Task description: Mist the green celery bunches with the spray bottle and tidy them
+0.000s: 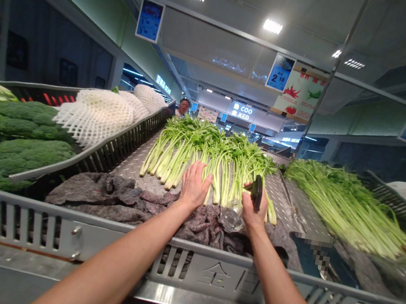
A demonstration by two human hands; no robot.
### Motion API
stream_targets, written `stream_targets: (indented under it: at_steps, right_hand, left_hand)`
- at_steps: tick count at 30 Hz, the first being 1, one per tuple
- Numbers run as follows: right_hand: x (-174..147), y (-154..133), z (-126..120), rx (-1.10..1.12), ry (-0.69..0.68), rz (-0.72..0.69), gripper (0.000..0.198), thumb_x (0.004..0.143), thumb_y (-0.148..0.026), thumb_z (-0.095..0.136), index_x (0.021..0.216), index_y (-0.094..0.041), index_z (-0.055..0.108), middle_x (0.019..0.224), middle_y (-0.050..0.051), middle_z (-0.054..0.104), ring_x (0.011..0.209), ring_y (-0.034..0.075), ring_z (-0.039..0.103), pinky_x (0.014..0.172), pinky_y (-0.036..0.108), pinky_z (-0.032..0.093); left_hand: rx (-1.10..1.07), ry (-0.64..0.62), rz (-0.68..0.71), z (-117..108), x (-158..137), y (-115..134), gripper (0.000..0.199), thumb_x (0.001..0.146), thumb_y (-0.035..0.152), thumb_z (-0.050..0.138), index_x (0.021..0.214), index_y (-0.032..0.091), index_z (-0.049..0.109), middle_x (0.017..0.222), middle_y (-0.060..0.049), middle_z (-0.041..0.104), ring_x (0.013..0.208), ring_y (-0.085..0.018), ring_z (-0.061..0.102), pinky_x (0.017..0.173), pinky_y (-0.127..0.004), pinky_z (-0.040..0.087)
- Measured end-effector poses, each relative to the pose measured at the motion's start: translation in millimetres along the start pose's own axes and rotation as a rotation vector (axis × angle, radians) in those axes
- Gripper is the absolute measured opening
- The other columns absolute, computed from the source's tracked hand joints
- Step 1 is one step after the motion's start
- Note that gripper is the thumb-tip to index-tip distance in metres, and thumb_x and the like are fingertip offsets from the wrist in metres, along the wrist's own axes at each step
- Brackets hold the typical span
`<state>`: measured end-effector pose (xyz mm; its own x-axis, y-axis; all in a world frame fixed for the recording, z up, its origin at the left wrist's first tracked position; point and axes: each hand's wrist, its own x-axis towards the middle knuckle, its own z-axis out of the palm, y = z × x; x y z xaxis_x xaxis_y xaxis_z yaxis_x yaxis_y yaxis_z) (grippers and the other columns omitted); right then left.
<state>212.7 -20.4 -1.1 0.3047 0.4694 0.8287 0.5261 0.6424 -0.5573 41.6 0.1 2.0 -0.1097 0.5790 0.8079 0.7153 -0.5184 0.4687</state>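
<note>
right hand (254,208): wrapped round a spray bottle (231,217), which is right over the crumpled dark cloth (161,207) | left hand (195,184): spread pretty wide at the celery (212,155) stalks | celery: lined up just behind cloth | broccoli (21,156): left of cloth

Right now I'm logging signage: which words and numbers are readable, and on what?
"COO KED": overhead sign
"BEAN": wall sign
"2 18": blue price card
"场": grey front rail, left
"全": same rail, centre
Too small, blurred or hidden: the rest, including poster and left price card.
</note>
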Motion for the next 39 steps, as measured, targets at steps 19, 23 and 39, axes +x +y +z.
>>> stream_targets:
  at_steps: [19, 23, 39]
  right_hand:
    - [6, -34, 42, 0.035, -0.063, -0.024, 0.023, 0.060, -0.024, 0.047, 0.080, -0.017, 0.056, 0.075, 0.002, 0.060, 0.062, 0.015, 0.053, 0.062, 0.028, 0.042]
    - [-5, -36, 42, 0.027, -0.096, -0.059, 0.020, 0.060, -0.024, 0.047, 0.076, -0.017, 0.056, 0.071, 0.001, 0.059, 0.060, 0.014, 0.052, 0.062, 0.027, 0.041]
    - [-1, -20, 29, 0.124, -0.040, 0.052, 0.025, 0.062, -0.024, 0.049, 0.085, -0.018, 0.057, 0.083, 0.002, 0.060, 0.072, 0.015, 0.054, 0.071, 0.028, 0.041]
  left_hand:
    - [0.032, 0.021, 0.008, -2, -1, -3, 0.042, 0.081, 0.035, 0.034, 0.116, 0.013, 0.042, 0.129, -0.013, 0.038, 0.119, -0.024, 0.033, 0.098, -0.042, 0.027]
    - [0.033, 0.014, 0.005, -2, 0, -3, 0.043, 0.081, 0.035, 0.034, 0.116, 0.012, 0.042, 0.129, -0.014, 0.038, 0.120, -0.023, 0.032, 0.099, -0.041, 0.026]
    - [0.047, 0.002, 0.002, -3, -1, -3, 0.041, 0.081, 0.035, 0.034, 0.115, 0.014, 0.044, 0.130, -0.012, 0.037, 0.120, -0.024, 0.033, 0.098, -0.041, 0.027]
